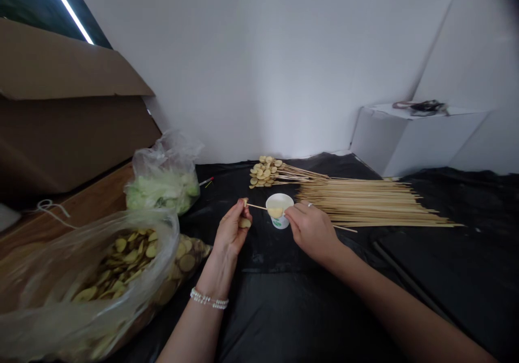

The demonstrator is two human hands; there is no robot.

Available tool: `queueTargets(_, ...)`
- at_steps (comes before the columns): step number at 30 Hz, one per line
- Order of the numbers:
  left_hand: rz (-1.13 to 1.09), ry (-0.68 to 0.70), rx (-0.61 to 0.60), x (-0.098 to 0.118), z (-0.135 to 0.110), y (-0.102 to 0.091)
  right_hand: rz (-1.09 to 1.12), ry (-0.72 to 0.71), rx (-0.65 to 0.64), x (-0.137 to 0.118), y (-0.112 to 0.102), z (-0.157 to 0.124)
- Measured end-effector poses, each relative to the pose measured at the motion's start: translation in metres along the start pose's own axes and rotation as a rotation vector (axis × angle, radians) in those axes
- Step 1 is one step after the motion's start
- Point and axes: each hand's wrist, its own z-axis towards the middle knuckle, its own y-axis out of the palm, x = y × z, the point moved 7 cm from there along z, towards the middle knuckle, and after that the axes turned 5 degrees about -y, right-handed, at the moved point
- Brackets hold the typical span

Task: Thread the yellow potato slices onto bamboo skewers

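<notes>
A thin wooden skewer [256,206] runs between my two hands, in front of a white paper cup [279,223]. My left hand [232,226] is closed on a pale potato slice [245,223], and its fingertips pinch around the skewer's left end. Another round slice [275,212] sits on the skewer close to my right fingers. My right hand [312,228] grips the skewer with thumb and fingers pressed together. A stick end pokes out to its right; whether it belongs to the same skewer is hidden by the hand.
A large clear bag [166,233] of potato slices stands at left, with a bag of pale green pieces [162,190] behind. Filled skewers [265,172] lie beyond the cup, bare skewers [373,203] to the right. A white box [421,136] stands back right.
</notes>
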Motion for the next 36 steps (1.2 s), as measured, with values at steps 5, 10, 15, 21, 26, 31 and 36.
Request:
queueTargets(5,0.004,0.012,-0.027,0.001,0.000,0.002,-0.004,0.021,-0.045,-0.001,0.004,-0.002)
queueTargets(10,0.017,0.013,-0.047,0.001,-0.001,0.004,0.029,0.053,-0.123,0.001,0.011,-0.003)
queueTargets(15,0.038,0.050,-0.030,-0.001,-0.001,0.003,-0.046,0.010,-0.047,-0.003,0.003,-0.003)
queueTargets(21,0.050,0.088,0.000,0.001,-0.001,0.001,-0.034,0.034,-0.202,-0.006,0.010,-0.003)
queueTargets(26,0.067,0.071,-0.007,-0.002,-0.001,0.001,-0.055,0.056,-0.267,-0.007,0.012,-0.004)
queueTargets(31,0.070,0.046,-0.018,-0.005,-0.003,0.004,-0.078,0.046,-0.200,-0.005,0.009,-0.003)
queueTargets(36,0.029,0.006,-0.021,-0.004,-0.004,0.006,-0.065,0.078,-0.184,0.000,0.010,-0.003)
